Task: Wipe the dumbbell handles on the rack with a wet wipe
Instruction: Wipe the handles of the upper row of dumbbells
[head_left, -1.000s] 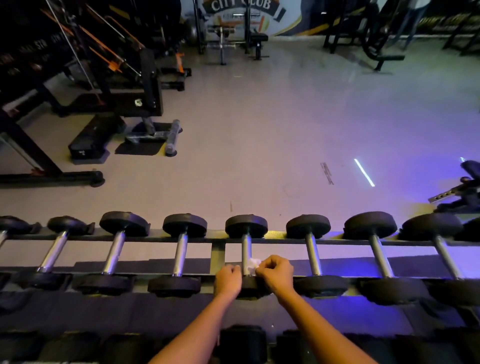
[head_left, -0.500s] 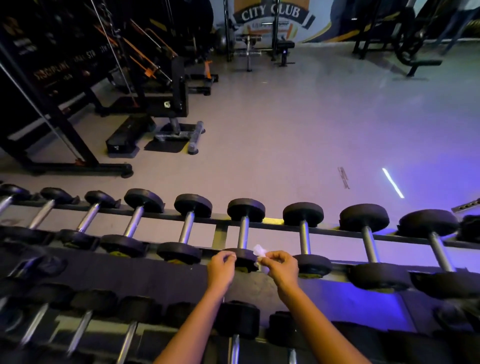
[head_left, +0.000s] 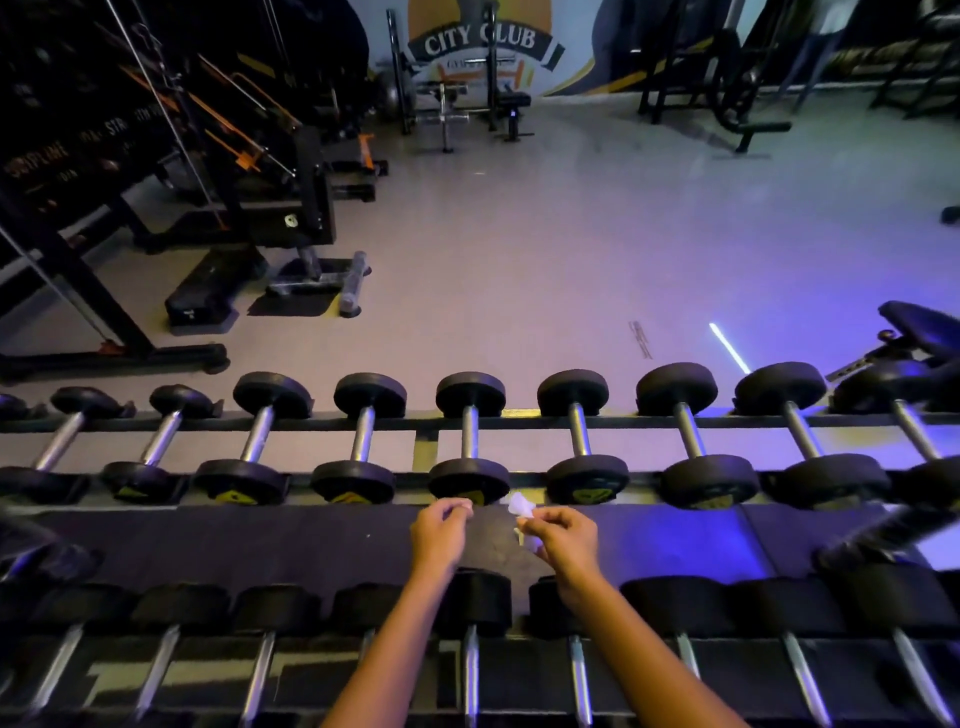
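The dumbbell handles are polished metal, smooth and bright — their heads matt black, rubbery-looking. The rack rail is dark painted metal, dull. The wet wipe looks thin, white and crumpled, slightly translucent; the floor is smooth grey with a low sheen.

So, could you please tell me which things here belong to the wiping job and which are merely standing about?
Belongs to the job: wet wipe, pinched in the right hand; left hand beside it; dumbbell handles; rack.

Just standing about: cable machine at the left; weight bench by the far wall; wall logo; adjustable bench at the right edge.
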